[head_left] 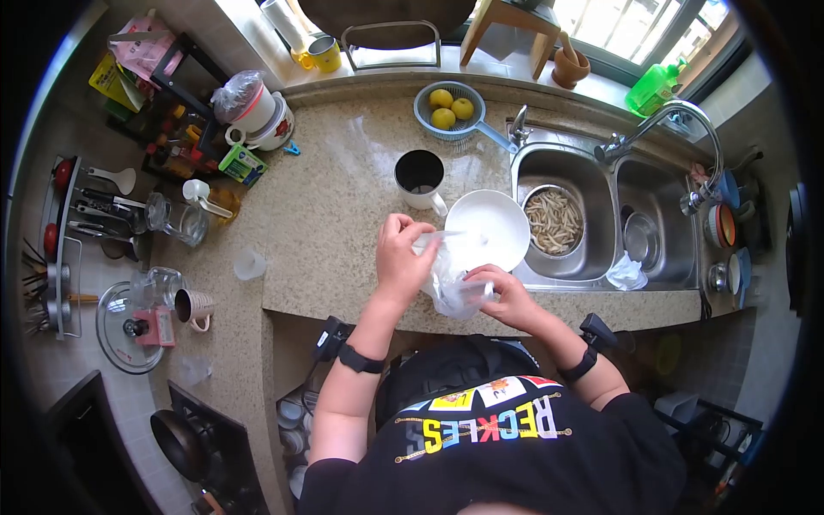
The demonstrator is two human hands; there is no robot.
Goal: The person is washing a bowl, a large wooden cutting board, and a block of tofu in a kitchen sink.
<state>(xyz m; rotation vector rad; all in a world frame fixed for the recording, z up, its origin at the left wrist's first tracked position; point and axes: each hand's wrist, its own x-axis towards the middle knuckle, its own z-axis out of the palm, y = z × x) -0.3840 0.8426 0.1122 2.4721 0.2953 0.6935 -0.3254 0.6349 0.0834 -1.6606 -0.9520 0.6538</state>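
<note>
A clear plastic bag (448, 290) is held between my two hands, over the counter's front part. My left hand (403, 257) pinches its upper left edge. On the other side my right hand (506, 299) has its fingers closed on the bag's right edge. Just beyond the bag lies a white plate (502, 225), partly covered by it. A white mug with a dark inside (420, 174) stands behind my left hand. What the bag contains, if anything, I cannot make out.
To the right, the double sink (592, 172) holds a bowl of small pale shrimp-like pieces (554, 221). A blue colander (470, 120) with yellow fruit stands at the back. Along the left are a glass jug (182, 220), a patterned mug (196, 307) and a frying pan (178, 445).
</note>
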